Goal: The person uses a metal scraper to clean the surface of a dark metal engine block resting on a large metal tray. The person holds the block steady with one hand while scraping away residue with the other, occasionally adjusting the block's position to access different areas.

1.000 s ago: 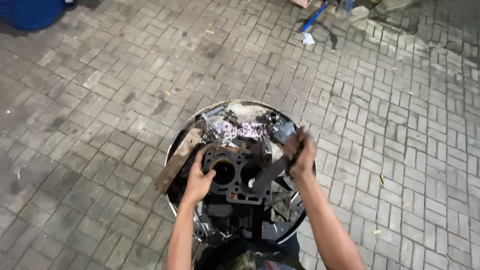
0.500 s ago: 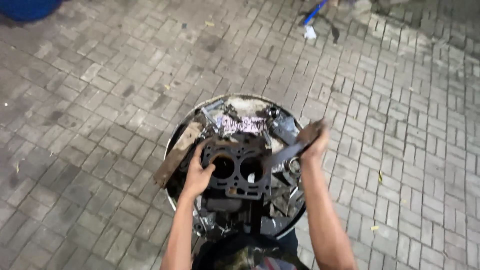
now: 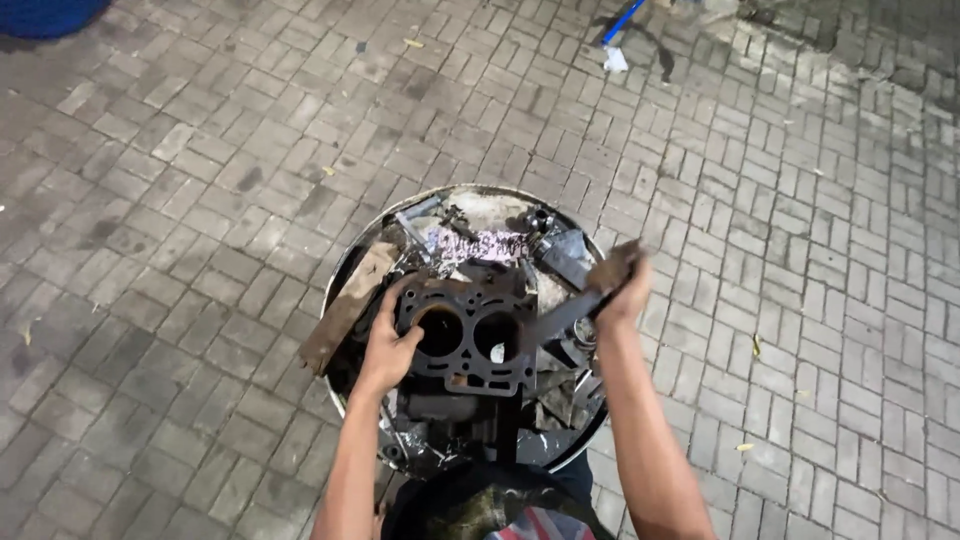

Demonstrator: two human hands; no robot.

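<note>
Over the grey brick paving (image 3: 200,200), a round metal drum (image 3: 352,250) stands packed with dark scrap: bent plates, a rusty brown strip (image 3: 345,310) hanging over its left rim, and a crumpled shiny sheet (image 3: 485,243) with purplish marks at the far side. On top of the heap lies a flat black gasket (image 3: 470,330) with two large round holes and a ragged edge. Left hand (image 3: 385,350) curls its fingers around the gasket's left edge, arm stretched forward. Right hand (image 3: 622,295) is raised at the drum's right side, closed around a rusty flat metal piece (image 3: 610,268). A blue rod (image 3: 622,20) and a white scrap (image 3: 615,60) lie far off on the paving.
</note>
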